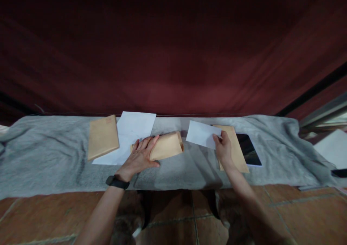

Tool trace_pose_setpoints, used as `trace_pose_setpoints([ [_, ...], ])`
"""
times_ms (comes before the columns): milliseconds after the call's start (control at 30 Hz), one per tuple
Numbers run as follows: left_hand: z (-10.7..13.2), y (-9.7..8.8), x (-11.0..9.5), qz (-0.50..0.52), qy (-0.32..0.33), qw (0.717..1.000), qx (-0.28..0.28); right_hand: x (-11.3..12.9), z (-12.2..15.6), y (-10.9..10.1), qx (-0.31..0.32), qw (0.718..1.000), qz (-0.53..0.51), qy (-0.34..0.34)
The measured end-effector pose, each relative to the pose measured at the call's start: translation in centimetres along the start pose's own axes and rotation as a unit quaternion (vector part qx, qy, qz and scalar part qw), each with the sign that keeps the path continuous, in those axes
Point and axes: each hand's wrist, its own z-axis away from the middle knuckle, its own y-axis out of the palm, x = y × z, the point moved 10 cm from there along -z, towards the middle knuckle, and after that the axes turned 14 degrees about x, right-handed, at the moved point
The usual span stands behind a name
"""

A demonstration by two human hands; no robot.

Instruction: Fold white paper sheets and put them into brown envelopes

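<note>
My left hand (142,153), with a dark band on its wrist, lies with fingers spread over the left part of a tan envelope (166,146). The envelope's mouth gapes a little at its right end. To the right, my right hand (223,147) pinches the right edge of a folded white paper (202,133) between thumb and fingers. That paper is just right of the envelope's mouth, apart from it. Beneath my right hand lies another tan envelope (238,154).
A stack of tan envelopes (103,136) and white sheets (138,123) lie at the left on a grey cloth (54,158). A dark-screened tablet (248,149) is at the right. Behind hangs a dark red curtain (173,56).
</note>
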Motion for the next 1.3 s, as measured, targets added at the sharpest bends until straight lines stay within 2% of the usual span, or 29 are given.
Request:
trace_pose_setpoints([
  [67, -0.1, -0.1, -0.1, 0.004, -0.001, 1.000, 0.002, 0.1, 0.1, -0.1, -0.006, 1.000, -0.029, -0.001],
  [333, -0.4, -0.1, -0.3, 0.008, -0.013, 1.000, 0.010, 0.5, 0.6, 3.8, 0.083, 0.996, -0.010, -0.013],
  [600, -0.6, 0.2, -0.2, -0.001, -0.006, 1.000, -0.002, -1.5, -0.6, 4.4, 0.169, 0.985, 0.010, 0.034],
  [700, -0.7, -0.2, -1.1, -0.008, 0.010, 1.000, -0.017, -2.4, -0.3, 5.3, 0.178, 0.982, -0.025, 0.049],
  [833, -1.0, -0.4, -2.8, -0.019, 0.031, 0.999, -0.032, -3.0, 1.1, 7.6, 0.195, 0.976, -0.066, 0.070],
  [967, -1.5, -0.3, -4.7, -0.023, 0.044, 0.998, -0.032, -2.4, 2.2, 9.1, 0.180, 0.979, -0.072, 0.056],
  [1100, -1.7, -0.3, -6.1, -0.013, 0.056, 0.998, -0.030, -1.5, 2.6, 10.1, 0.194, 0.978, -0.078, 0.021],
  [1300, -2.0, 0.4, -7.0, 0.007, 0.061, 0.998, -0.015, -3.3, 2.3, 10.3, 0.193, 0.974, -0.095, 0.070],
])
